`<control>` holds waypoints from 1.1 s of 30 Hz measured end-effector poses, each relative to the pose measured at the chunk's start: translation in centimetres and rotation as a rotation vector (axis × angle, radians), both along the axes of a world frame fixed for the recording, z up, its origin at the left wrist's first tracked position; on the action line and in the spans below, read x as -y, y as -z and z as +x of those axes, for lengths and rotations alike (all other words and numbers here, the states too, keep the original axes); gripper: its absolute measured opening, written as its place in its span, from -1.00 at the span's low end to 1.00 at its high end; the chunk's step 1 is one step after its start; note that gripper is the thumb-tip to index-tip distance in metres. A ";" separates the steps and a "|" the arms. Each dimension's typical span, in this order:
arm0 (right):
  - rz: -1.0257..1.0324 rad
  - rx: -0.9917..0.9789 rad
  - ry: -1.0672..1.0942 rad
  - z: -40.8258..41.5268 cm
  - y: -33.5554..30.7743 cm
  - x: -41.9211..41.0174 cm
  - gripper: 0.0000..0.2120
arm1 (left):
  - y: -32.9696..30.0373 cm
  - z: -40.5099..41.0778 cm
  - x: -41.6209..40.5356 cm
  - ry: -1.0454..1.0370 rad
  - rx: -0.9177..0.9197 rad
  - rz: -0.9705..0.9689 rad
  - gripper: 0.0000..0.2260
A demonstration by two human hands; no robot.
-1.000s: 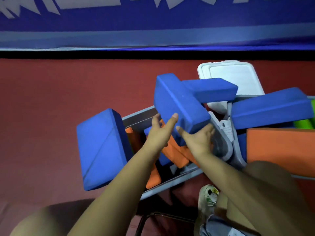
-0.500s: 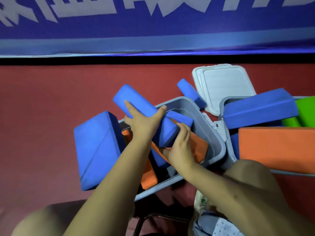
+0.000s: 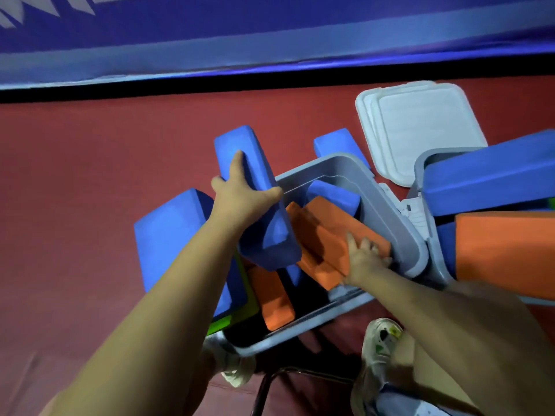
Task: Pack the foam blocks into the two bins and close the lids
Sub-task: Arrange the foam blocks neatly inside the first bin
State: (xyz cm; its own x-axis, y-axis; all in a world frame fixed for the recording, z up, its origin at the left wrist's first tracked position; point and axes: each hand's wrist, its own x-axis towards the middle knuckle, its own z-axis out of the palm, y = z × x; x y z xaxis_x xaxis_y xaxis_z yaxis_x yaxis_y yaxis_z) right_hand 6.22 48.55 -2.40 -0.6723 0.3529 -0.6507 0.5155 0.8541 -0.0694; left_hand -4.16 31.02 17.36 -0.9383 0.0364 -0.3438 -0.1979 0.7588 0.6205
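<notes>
The left hand grips a long blue foam block tilted over the grey plastic bin; the right hand presses an orange foam slab flat inside. Best lower the block endwise into the gap.

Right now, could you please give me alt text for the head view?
The left hand grips a blue foam block above a grey bin, while the right hand presses an orange block inside. White lids lie on the red floor.

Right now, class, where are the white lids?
In the head view, upper right: the white lids lie stacked on the red floor, behind the two grey bins.
</notes>
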 end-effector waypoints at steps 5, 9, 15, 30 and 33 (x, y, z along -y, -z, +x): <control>0.083 -0.149 -0.032 0.4 2.2 -0.3 0.09 | 3.2 1.0 -0.8 -0.075 0.086 0.033 -0.15; -0.138 -0.250 0.136 0.4 1.4 -1.9 0.03 | 4.7 2.2 -1.0 -0.125 0.067 0.118 -0.17; -0.395 -0.606 0.447 -0.5 -3.3 -2.1 -0.25 | 3.7 2.8 -0.1 -0.162 -0.070 0.237 -0.18; -0.866 -0.923 0.669 0.2 -20.7 -7.4 -0.69 | 1.1 7.8 2.6 -0.354 0.026 0.718 -0.10; -0.818 -1.001 0.651 -0.1 -22.4 -9.4 -0.71 | 1.8 7.7 1.3 -0.337 0.027 0.736 -0.10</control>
